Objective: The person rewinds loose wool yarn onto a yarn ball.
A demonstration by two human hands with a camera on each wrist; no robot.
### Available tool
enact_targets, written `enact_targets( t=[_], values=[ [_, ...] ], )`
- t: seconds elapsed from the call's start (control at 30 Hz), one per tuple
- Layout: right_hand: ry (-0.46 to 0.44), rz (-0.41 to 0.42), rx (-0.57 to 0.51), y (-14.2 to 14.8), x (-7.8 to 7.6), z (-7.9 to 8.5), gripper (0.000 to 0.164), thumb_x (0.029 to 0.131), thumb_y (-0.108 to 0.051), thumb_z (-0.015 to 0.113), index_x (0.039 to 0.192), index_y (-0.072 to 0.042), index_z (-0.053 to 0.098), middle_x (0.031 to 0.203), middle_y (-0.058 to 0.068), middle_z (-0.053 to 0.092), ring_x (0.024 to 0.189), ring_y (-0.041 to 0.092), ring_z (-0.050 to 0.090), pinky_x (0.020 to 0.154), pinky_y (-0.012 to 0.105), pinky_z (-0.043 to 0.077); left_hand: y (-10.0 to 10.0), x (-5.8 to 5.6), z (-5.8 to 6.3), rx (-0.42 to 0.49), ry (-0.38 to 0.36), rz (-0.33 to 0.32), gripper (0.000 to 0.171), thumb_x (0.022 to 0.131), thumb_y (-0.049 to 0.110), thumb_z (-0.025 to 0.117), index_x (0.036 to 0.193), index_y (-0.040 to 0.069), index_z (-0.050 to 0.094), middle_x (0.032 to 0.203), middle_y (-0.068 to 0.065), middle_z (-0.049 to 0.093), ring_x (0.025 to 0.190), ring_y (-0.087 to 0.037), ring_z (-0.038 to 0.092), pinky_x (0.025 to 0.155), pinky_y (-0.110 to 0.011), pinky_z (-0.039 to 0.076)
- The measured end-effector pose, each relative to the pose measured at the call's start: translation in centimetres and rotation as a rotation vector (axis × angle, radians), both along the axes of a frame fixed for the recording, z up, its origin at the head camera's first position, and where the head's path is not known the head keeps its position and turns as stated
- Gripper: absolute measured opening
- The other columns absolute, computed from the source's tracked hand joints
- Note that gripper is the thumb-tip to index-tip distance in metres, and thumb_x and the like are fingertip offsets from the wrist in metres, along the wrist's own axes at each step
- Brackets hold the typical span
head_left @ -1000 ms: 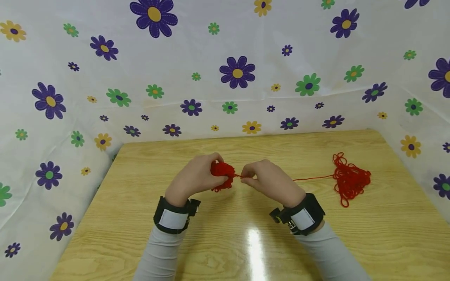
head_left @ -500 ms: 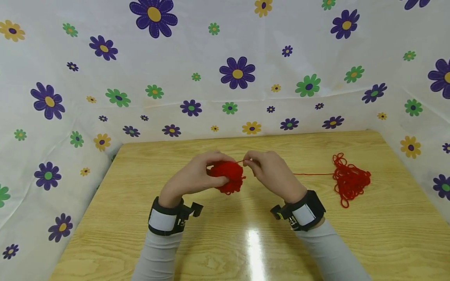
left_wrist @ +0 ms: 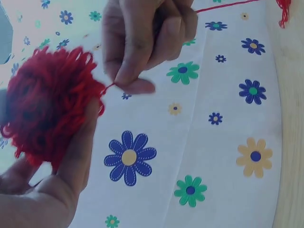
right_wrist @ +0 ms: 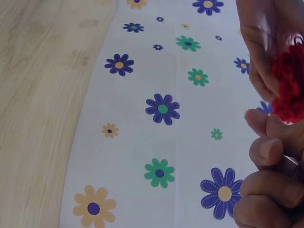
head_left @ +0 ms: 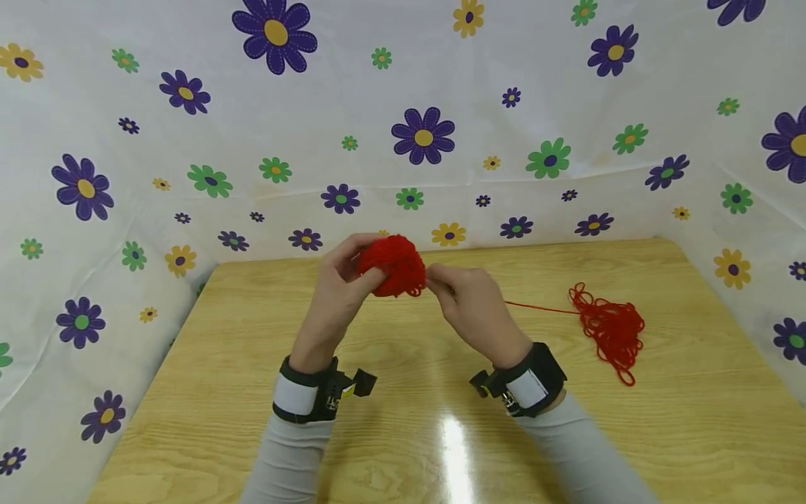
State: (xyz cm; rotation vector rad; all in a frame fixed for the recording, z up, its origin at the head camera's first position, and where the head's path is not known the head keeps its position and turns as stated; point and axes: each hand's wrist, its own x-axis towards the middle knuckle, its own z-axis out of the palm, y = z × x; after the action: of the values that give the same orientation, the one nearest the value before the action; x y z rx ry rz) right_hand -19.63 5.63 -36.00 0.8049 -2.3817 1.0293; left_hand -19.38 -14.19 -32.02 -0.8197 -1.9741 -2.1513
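My left hand [head_left: 336,290] grips a round ball of red yarn [head_left: 397,266], thumb on the near side and fingers behind it. Many loops stick out of its surface in the left wrist view. Just to the right, my right hand [head_left: 475,304] pinches a strand of yarn [left_wrist: 109,87] between thumb and finger, close beside the ball. From that hand the strand runs on to a loose, tangled pile of red yarn [head_left: 611,329] lying on the right part of the table. The ball is held up above the table.
The wooden table [head_left: 252,392] reaches back to a white flowered cloth [head_left: 365,91], which hangs behind it and along both sides. Each wrist wears a black band, such as the left wristband [head_left: 305,395], with a small camera mount.
The ball has been raised and turned in my left hand. My right hand has moved up too, still pinching the strand. The yarn pile has shifted slightly left in view.
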Motion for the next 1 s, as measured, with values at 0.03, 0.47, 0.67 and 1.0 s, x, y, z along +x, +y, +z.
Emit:
enact_targets(
  t=[0.03, 0.47, 0.67, 1.0],
  values=[
    [0.016, -0.001, 0.006, -0.2, 0.2, 0.0, 0.012, 0.088, -0.021, 0.054, 0.092, -0.016, 0.064, 0.073, -0.009, 0.058, 0.051, 0.006, 0.042, 0.043, 0.02, 0.035, 0.1, -0.1, -0.2, 0.031, 0.016, 0.022, 0.033, 0.082, 0.001, 0.057, 0.115, 0.003, 0.052, 0.113, -0.017, 0.051, 0.101, -0.034, 0.05, 0.079, -0.044, 0.047],
    [0.066, 0.013, 0.099, -0.6, 2.4, 1.8, 0.009, 0.085, -0.025, 0.058, 0.087, -0.02, 0.065, 0.074, -0.012, 0.058, 0.058, 0.002, 0.044, 0.049, 0.019, 0.037, 2.9, 0.7, 0.0, -0.07, 0.271, 0.296, 0.035, 0.072, -0.011, 0.06, 0.107, -0.006, 0.053, 0.104, -0.015, 0.054, 0.092, -0.025, 0.055, 0.071, -0.039, 0.051],
    [0.039, 0.052, 0.061, 0.5, 3.1, 3.2, 0.008, 0.085, -0.023, 0.059, 0.087, -0.019, 0.065, 0.077, -0.012, 0.06, 0.063, 0.002, 0.048, 0.055, 0.019, 0.042, 3.0, 0.7, 0.0, -0.233, 0.391, 0.363, 0.035, 0.07, -0.01, 0.063, 0.104, -0.002, 0.057, 0.1, -0.013, 0.052, 0.092, -0.018, 0.054, 0.069, -0.034, 0.051],
    [0.085, 0.079, -0.021, 1.6, 3.9, 4.7, 0.01, 0.085, -0.024, 0.058, 0.085, -0.018, 0.066, 0.07, -0.013, 0.052, 0.054, 0.005, 0.038, 0.045, 0.021, 0.033, 2.2, -0.3, -1.2, -0.418, 0.473, 0.39, 0.038, 0.069, 0.0, 0.071, 0.105, 0.008, 0.061, 0.101, -0.003, 0.053, 0.092, -0.014, 0.054, 0.072, -0.027, 0.05]
  ],
)
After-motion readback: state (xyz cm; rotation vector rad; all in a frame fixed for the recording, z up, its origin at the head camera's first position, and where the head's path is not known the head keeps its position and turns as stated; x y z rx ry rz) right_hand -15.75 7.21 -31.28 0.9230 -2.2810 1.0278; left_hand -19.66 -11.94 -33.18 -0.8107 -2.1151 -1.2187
